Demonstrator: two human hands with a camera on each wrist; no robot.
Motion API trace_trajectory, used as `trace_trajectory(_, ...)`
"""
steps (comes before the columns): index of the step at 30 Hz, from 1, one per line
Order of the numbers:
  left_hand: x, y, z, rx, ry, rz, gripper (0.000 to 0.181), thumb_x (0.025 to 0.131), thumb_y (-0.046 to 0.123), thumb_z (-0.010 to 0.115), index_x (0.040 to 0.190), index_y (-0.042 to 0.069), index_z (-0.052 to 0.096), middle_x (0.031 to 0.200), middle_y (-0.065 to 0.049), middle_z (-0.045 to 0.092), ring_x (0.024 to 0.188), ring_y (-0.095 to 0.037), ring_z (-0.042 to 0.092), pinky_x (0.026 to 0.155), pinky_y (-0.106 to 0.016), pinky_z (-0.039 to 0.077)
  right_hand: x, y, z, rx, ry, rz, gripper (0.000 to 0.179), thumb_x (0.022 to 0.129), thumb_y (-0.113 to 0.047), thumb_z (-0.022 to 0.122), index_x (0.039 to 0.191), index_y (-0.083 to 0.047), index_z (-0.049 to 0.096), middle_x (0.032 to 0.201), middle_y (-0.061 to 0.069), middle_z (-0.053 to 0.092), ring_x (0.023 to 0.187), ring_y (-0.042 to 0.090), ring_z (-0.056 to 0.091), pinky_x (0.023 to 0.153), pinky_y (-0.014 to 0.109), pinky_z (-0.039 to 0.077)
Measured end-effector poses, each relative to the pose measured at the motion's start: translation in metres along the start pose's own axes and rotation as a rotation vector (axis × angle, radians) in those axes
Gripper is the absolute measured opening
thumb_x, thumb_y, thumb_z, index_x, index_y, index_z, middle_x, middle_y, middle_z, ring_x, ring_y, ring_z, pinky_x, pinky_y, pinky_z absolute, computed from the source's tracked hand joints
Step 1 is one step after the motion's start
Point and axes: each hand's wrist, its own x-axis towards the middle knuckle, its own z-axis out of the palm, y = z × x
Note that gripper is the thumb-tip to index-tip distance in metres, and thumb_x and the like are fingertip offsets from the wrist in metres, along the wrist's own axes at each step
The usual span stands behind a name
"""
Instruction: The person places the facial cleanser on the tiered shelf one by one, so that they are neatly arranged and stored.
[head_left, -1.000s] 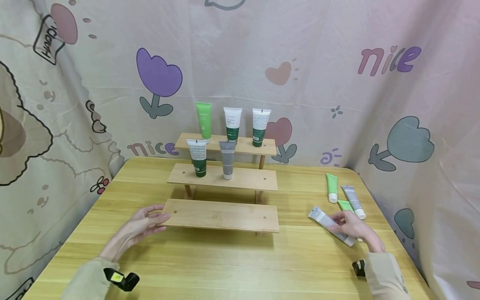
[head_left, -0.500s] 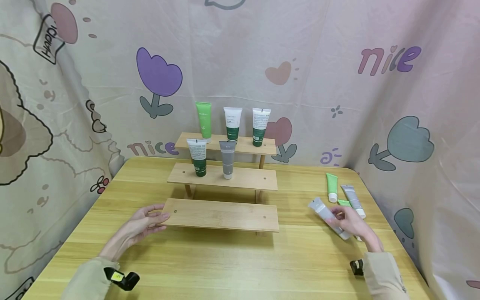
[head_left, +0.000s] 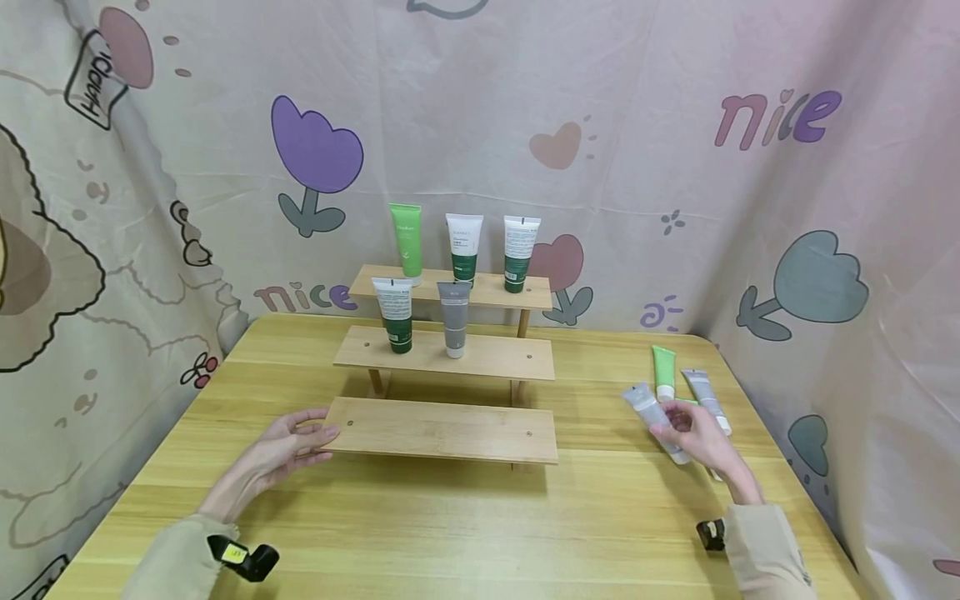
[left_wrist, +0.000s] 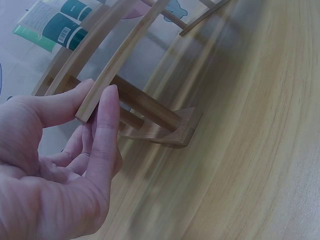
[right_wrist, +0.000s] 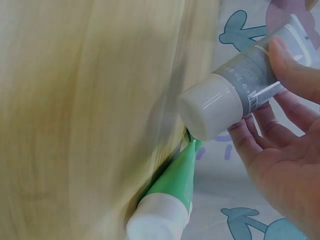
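Observation:
A three-step wooden display stand (head_left: 442, 431) is on the table, its lowest board pinched at the left end between thumb and fingers of my left hand (head_left: 288, 442). The left wrist view shows the thumb on the board's (left_wrist: 120, 62) upper face and fingers beneath. My right hand (head_left: 701, 437) holds a grey cream tube (head_left: 643, 403) above the table at the right. In the right wrist view the tube's white cap (right_wrist: 212, 107) points away from the palm, and a green tube (right_wrist: 172, 175) lies below it. The right hand partly hides the tubes behind it.
On the top step stand a green tube (head_left: 407, 237) and two white-and-green tubes (head_left: 465, 237). The middle step bears a white-and-green tube (head_left: 395, 312) and a grey tube (head_left: 454, 317). Another green tube (head_left: 663, 371) and grey tube (head_left: 705, 396) lie at the right edge.
My right hand has raised the grey tube from the table and shifted it slightly away from me, tilting it more steeply. The left hand keeps its grip on the stand.

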Motion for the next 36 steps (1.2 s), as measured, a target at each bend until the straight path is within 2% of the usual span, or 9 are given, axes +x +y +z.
trace_trajectory(7,0.001,-0.001,0.0,0.008,0.003,-0.004,0.081,0.101,0.012,0.061,0.154,-0.013,0.005,0.113,-0.001,0.055,0.094,-0.005,0.064,0.088,-0.024,0.063,0.002,-0.003,0.001,0.026,0.046,0.018,0.038,0.09,-0.006,0.074,0.12,0.013,0.06,0.106,0.027,0.068,0.084,-0.003,0.06,0.073,0.013,0.056)
trace_trajectory(13,0.001,-0.001,0.0,0.008,0.003,-0.007,0.08,0.101,0.011,0.06,0.154,-0.013,0.006,0.111,0.0,0.054,0.092,-0.006,0.063,0.088,-0.023,0.063,0.005,-0.005,0.003,0.023,0.093,0.02,0.036,0.09,-0.007,0.074,0.118,0.012,0.061,0.107,0.029,0.068,0.086,-0.008,0.058,0.078,0.009,0.053)
trace_trajectory(21,0.001,-0.001,0.001,0.007,0.007,-0.014,0.082,0.101,0.011,0.061,0.155,-0.013,0.004,0.115,-0.003,0.053,0.094,-0.007,0.063,0.088,-0.024,0.063,0.006,-0.013,0.006,0.097,0.137,0.041,0.043,0.09,-0.008,0.076,0.123,0.012,0.058,0.117,0.032,0.065,0.09,-0.013,0.054,0.082,0.004,0.05)
trace_trajectory(26,0.0,-0.001,0.001,0.0,0.006,-0.005,0.082,0.101,0.01,0.061,0.154,-0.014,0.003,0.116,-0.003,0.053,0.095,-0.008,0.064,0.088,-0.023,0.063,0.008,-0.016,0.009,0.127,0.163,0.039,0.042,0.09,-0.008,0.076,0.123,0.011,0.059,0.119,0.032,0.063,0.091,-0.018,0.052,0.083,0.0,0.048)
trace_trajectory(32,0.0,-0.001,0.0,-0.015,-0.012,-0.001,0.081,0.101,0.01,0.06,0.154,-0.014,0.003,0.113,0.0,0.055,0.095,-0.007,0.064,0.089,-0.022,0.063,0.011,-0.019,0.013,0.16,0.198,0.033,0.04,0.09,-0.008,0.075,0.121,0.012,0.059,0.117,0.033,0.063,0.092,-0.018,0.053,0.084,-0.001,0.048)
trace_trajectory(36,-0.001,-0.001,0.001,-0.008,0.0,-0.006,0.082,0.101,0.01,0.061,0.154,-0.013,0.004,0.114,-0.002,0.054,0.094,-0.008,0.064,0.089,-0.023,0.063,0.013,-0.023,0.015,0.185,0.223,0.03,0.04,0.09,-0.009,0.076,0.12,0.01,0.06,0.117,0.031,0.065,0.091,-0.016,0.055,0.084,-0.001,0.049)
